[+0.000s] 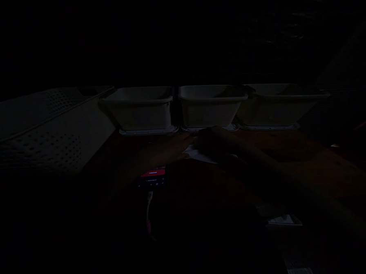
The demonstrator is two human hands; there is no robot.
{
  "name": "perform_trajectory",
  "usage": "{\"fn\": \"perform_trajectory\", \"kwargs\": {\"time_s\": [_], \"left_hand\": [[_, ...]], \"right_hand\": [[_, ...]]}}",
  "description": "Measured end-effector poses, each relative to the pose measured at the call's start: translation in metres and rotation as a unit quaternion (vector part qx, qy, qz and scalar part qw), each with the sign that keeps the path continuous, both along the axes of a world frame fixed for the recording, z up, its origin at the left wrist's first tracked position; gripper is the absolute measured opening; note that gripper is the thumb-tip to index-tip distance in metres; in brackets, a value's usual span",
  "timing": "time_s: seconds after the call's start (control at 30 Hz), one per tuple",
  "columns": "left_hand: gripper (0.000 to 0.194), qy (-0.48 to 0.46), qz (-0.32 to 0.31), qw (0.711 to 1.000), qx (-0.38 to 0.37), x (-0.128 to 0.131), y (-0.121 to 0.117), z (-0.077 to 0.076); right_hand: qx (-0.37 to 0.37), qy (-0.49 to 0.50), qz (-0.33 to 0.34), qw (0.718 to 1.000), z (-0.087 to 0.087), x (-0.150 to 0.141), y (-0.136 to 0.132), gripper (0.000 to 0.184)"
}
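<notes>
The scene is very dark, and only outlines show. My left hand (181, 142) reaches in from the left to the middle of the wooden table (185, 186), beside a white sheet that looks like paper or thin cloth (202, 155). Over that sheet lies my right hand (213, 138), its outline rounded, close to the left one. Darkness hides the fingers of both hands, so I cannot see whether either grips the sheet. A lit phone (153, 177) with a pink band on its screen lies under my left forearm.
Three pale bins, the left one (145, 115), the middle one (211, 113) and the right one (270, 111), stand in a row at the back on lids. A perforated basket (93, 129) is at the left. A pale cable (149, 204) runs down from the phone. Papers (284, 220) lie lower right.
</notes>
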State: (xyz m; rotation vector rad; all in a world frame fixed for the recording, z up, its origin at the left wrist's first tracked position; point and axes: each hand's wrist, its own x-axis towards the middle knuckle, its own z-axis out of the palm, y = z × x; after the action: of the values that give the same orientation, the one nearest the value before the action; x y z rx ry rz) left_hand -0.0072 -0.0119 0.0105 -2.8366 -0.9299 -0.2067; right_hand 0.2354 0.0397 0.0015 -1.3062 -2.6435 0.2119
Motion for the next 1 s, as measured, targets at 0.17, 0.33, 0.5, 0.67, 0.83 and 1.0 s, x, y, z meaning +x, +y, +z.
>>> {"fn": "perform_trajectory", "kwargs": {"time_s": [0.17,0.33,0.5,0.67,0.83,1.0], "left_hand": [[0.059,-0.022,0.025,0.999,0.007,0.006,0.0,0.002],[0.057,-0.056,0.032,0.998,0.008,0.007,0.01,0.001],[0.022,0.029,0.076,0.995,0.059,0.012,0.008,0.009],[0.03,0.044,0.185,0.978,0.081,0.02,-0.005,0.018],[0.05,0.008,0.216,0.975,0.04,0.017,-0.006,0.016],[0.051,-0.11,0.172,0.976,0.078,0.014,-0.002,0.013]], "right_hand": [[-0.009,0.008,-0.009,1.0,0.003,0.003,-0.001,0.032],[0.008,0.006,-0.02,1.0,0.01,0.007,-0.002,0.033],[0.055,0.014,-0.015,0.998,0.011,0.011,0.001,0.031],[0.071,0.008,-0.018,0.997,0.015,0.016,0.0,0.03],[0.064,0.012,-0.055,0.996,0.02,0.022,-0.001,0.015],[0.125,0.097,-0.088,0.983,0.021,0.024,0.002,0.017]]}}
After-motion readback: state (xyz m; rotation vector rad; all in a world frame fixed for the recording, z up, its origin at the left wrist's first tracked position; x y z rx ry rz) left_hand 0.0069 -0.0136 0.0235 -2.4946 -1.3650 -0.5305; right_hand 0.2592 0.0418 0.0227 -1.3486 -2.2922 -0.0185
